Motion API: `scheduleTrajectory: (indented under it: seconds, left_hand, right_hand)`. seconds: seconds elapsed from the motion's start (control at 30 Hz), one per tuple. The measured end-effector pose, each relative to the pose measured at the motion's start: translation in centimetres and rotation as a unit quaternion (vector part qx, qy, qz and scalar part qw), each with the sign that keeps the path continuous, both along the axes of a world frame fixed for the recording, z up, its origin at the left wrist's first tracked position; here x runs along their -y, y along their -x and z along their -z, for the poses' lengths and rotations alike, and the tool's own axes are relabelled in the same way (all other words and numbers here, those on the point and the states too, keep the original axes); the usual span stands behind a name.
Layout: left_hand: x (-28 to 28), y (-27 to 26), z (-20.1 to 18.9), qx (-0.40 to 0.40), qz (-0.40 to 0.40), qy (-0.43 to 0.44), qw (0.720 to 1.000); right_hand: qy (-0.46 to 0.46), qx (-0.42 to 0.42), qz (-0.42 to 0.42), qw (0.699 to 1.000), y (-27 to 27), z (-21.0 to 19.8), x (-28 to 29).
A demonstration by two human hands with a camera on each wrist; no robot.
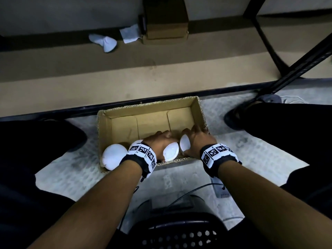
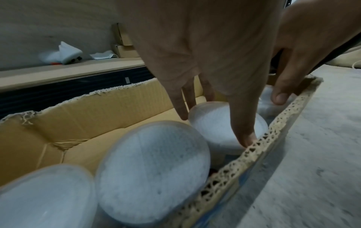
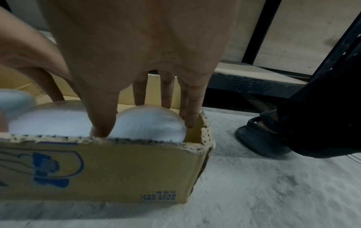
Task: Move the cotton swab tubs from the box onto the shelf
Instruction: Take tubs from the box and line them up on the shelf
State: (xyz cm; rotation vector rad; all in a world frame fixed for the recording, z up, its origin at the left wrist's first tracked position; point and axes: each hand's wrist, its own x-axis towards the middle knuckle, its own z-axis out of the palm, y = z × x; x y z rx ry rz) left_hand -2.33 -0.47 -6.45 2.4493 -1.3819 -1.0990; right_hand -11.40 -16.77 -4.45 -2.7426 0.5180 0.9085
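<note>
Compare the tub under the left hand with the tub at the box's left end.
The left hand has fingers and thumb around its tub; the end tub is untouched. The held tub sits mid-box against the near wall; the other fills the left corner. Both are round, white-topped, inside the box.

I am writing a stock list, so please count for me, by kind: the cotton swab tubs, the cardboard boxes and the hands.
Cotton swab tubs: 4
Cardboard boxes: 2 (open box, closed box)
Hands: 2 (left hand, right hand)
Total: 8
</note>
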Motion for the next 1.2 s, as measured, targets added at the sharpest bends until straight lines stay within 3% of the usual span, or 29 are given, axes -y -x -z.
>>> scheduleTrajectory:
  seconds: [0.2,0.53,0.77,0.97,1.2]
  left_hand:
    - [-0.6,-0.1,0.5,0.017,0.002,0.019,1.0]
    - [-1.9,-2.0,2.0,0.023,-0.061,0.037,0.997]
    - [-2.4,-2.2,3.1,-0.006,-0.087,0.061,0.994]
    - [-1.2,-1.3,2.5,0.022,-0.072,0.058,0.995]
    - [-0.8,-0.7,2.1,0.052,-0.082,0.043,0.994]
  right_hand:
    - [-0.007,0.014,0.009,1.0,0.3,0.7,0.0]
    - [-0.017,0.044,-0.005,0.999,-0.4,0.9,0.3]
    - [-0.025,0.1,0.023,0.994,-0.7,1.4,0.8]
    - [-0.045,0.053,0.02,0.997,-0.6,1.6,1.7]
    - [-0.04,0.06,0.027,0.997,-0.8,1.9,1.7]
